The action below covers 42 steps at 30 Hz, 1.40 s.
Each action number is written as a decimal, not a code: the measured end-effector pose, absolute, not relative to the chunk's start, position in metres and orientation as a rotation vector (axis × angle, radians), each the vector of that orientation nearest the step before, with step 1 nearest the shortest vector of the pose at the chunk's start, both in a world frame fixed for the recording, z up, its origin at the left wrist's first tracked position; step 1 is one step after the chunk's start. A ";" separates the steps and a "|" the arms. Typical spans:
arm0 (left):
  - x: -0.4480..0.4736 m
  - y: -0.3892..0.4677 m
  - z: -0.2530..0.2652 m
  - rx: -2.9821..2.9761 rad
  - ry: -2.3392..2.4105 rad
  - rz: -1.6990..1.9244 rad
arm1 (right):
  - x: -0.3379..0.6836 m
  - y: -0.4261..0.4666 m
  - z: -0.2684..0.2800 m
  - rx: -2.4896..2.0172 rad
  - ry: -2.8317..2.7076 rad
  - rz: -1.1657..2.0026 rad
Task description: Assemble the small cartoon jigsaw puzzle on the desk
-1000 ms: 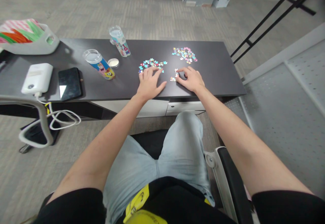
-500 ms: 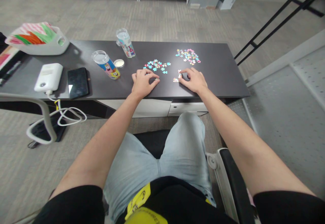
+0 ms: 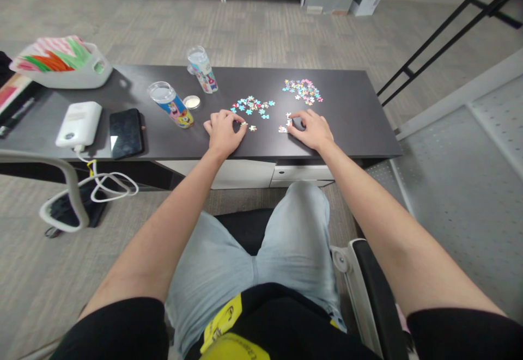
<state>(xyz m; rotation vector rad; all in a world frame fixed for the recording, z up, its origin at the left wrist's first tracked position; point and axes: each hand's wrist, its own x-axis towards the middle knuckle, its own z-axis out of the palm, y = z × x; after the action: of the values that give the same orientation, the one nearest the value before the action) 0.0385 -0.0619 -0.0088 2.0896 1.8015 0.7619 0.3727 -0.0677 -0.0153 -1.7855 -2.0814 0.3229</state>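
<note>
My left hand (image 3: 224,134) rests low over the dark desk, thumb and forefinger pinched on a small puzzle piece (image 3: 244,124). A loose puzzle piece (image 3: 253,128) lies just right of those fingertips. My right hand (image 3: 314,130) curls at the left edge of its palm around a few light puzzle pieces (image 3: 283,129), with thumb and forefinger closed on them; part of them is hidden. Behind my left hand spreads a heap of mostly blue puzzle pieces (image 3: 251,104). Farther back, beyond my right hand, lies a heap of multicoloured puzzle pieces (image 3: 304,90).
On the desk (image 3: 351,109), two clear-topped printed tubes (image 3: 177,110) stand left of the pieces, beside a round lid (image 3: 192,102). Farther left are a phone (image 3: 126,134), a white power bank (image 3: 79,124) with a cable, and a white basket (image 3: 81,78) of coloured packets.
My left hand has shifted slightly left, and the loose piece by its fingertips now shows apart from them. The right hand stays in place by its pieces.
</note>
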 end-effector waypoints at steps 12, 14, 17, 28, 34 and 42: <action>0.038 -0.063 -0.007 2.137 1.545 0.845 | 0.373 -0.066 -0.018 -1.783 -2.086 0.317; 0.041 -0.063 -0.007 2.153 1.512 0.879 | 0.372 -0.067 -0.017 -1.785 -2.081 0.317; 0.057 -0.060 -0.009 2.078 1.386 0.955 | 0.371 -0.068 -0.015 -1.780 -2.075 0.313; 0.109 -0.036 -0.015 1.817 1.222 0.882 | 0.370 -0.067 -0.015 -1.782 -2.072 0.331; 0.115 -0.032 -0.017 1.868 1.243 0.810 | 0.369 -0.068 -0.012 -1.792 -2.084 0.331; 0.111 -0.014 -0.015 2.105 1.185 0.650 | 0.368 -0.070 -0.009 -1.785 -2.079 0.322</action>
<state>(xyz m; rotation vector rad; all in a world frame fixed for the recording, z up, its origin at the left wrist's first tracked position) 0.1111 -0.0138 -0.0148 2.1054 1.1853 0.6504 0.3682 -0.0703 -0.0094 -1.7853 -2.0794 0.3216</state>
